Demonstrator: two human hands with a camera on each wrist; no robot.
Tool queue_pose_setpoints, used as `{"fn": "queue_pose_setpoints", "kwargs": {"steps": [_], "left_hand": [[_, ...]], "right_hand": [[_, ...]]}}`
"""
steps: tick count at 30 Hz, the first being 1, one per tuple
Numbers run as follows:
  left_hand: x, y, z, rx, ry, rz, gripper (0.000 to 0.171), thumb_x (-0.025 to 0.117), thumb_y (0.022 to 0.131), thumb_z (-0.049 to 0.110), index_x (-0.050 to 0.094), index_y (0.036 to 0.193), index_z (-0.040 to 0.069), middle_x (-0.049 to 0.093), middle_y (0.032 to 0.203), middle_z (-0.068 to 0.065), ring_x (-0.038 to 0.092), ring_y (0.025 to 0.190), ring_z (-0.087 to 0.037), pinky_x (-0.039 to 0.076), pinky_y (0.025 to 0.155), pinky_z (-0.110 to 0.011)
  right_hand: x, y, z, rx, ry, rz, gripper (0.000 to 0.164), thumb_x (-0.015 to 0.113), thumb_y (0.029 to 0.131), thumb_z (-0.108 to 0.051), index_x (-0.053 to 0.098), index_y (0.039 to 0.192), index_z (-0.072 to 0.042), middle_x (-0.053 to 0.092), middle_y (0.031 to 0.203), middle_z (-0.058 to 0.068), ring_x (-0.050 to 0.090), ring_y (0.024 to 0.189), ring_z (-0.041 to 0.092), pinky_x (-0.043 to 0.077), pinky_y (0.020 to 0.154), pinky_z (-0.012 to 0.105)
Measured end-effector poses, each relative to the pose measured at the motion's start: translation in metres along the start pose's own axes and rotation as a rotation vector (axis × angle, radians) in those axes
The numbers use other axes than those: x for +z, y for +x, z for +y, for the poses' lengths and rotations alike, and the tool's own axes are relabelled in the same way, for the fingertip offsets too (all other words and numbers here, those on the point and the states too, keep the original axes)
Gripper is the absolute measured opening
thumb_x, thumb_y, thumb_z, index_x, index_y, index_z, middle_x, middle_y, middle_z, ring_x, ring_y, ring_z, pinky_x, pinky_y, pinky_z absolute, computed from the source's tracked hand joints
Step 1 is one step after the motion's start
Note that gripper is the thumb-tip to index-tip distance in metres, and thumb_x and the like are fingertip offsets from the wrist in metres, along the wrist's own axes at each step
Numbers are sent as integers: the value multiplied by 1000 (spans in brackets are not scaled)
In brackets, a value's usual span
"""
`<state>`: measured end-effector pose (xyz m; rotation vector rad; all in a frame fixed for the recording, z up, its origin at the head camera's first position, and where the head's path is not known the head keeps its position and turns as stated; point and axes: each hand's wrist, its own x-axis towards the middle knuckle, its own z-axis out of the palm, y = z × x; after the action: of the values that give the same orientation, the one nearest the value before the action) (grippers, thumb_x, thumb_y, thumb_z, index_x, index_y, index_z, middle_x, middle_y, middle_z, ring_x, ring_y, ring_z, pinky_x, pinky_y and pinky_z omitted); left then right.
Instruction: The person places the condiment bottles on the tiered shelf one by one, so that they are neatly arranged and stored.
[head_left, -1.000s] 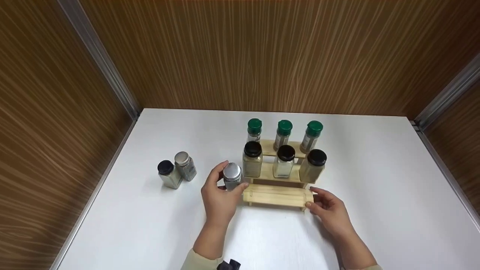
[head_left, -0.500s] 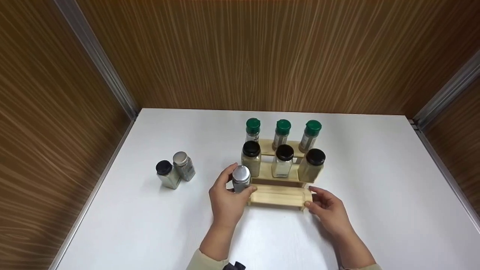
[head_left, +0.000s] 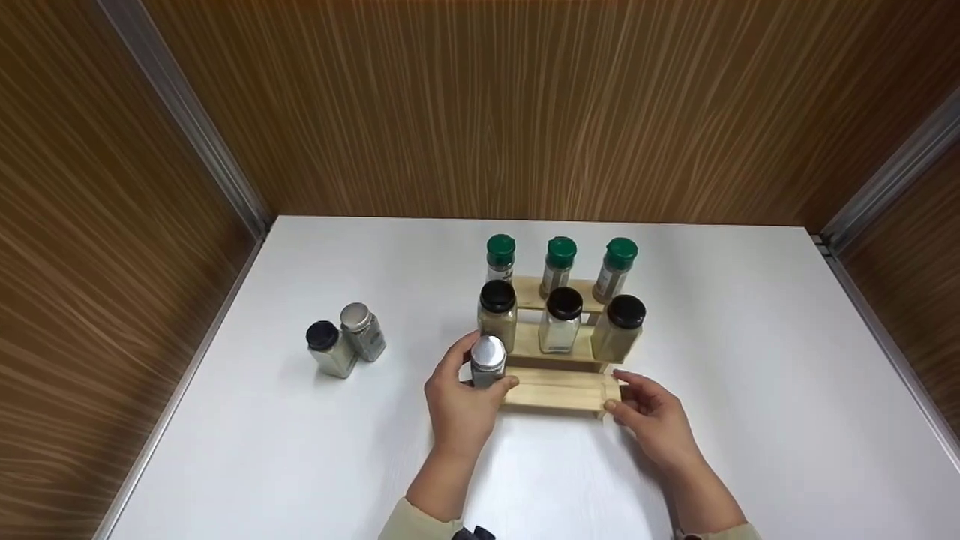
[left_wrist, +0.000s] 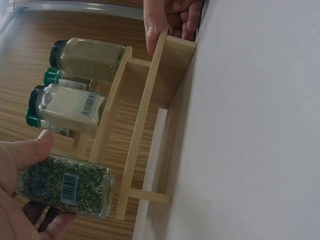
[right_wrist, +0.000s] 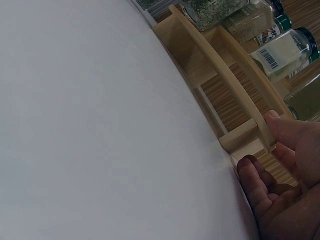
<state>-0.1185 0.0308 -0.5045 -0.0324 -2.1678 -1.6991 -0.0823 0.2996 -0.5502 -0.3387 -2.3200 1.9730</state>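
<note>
My left hand point(head_left: 463, 405) grips a square glass spice jar point(left_wrist: 65, 186) of green flakes, silver lid point(head_left: 488, 351) up. The jar is over the left end of the lowest step of a three-step wooden spice rack point(head_left: 559, 388); in the left wrist view a thin gap shows between its base and that step. With thumb and fingers, my right hand point(head_left: 654, 420) holds the right end of the same step. Three black-capped jars point(head_left: 561, 321) stand on the middle step, and three green-capped jars point(head_left: 557, 264) on the top one.
To the left on the white table point(head_left: 247, 435), a black-capped jar point(head_left: 332, 349) and a silver-capped jar point(head_left: 364, 332) stand side by side. Wood-grain panels point(head_left: 480, 112) close off the back and both sides.
My left hand has carried the green-flake jar rightward, from beside the rack to over the left end of its lowest step. My right hand keeps its hold on the rack.
</note>
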Motion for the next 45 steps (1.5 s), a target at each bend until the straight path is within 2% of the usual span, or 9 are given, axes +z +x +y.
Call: {"fn": "queue_pose_setpoints", "kwargs": {"steps": [7,12,18,26,36,45], "left_hand": [[4,-3,2,-54,15,-8,101,101,64,1,51,151,4,75,123,-6,69,115,-25,61,87,-45],[7,-5,3,-76,27,10,104,101,65,1,46,154,2,73,127,-6,69,117,-26,59,92,-47],[8,-7,3,-86,36,23,107,102,63,0,46,154,3,61,141,-10,67,114,-28,59,90,-46],[7,-9,4,-81,35,1,107,102,63,0,43,152,6,53,144,-9,63,115,-26,58,88,-40],[8,-8,-1,-51,48,21,99,103,62,4,51,145,4,62,122,-6,67,114,-28,59,89,-44],[7,-9,-3,6,102,-2,70,103,65,7,64,123,6,62,121,-7,64,113,-29,61,82,-42]], "right_hand": [[0,0,1,-20,4,0,50,75,91,11,61,139,10,71,110,20,68,83,13,58,70,23],[0,0,1,-16,1,0,49,75,90,12,62,138,10,71,109,21,68,84,13,58,71,22],[1,1,2,-19,17,-3,49,74,90,14,63,137,10,71,110,22,68,84,13,57,71,22],[1,0,2,-25,22,-4,49,74,90,15,62,137,10,69,108,21,69,84,13,58,72,22],[1,0,2,-11,25,-4,50,75,90,13,61,138,10,69,108,19,67,84,12,58,72,22],[0,0,1,-6,13,-9,51,75,91,12,61,140,9,69,110,20,67,83,12,58,71,22]]}}
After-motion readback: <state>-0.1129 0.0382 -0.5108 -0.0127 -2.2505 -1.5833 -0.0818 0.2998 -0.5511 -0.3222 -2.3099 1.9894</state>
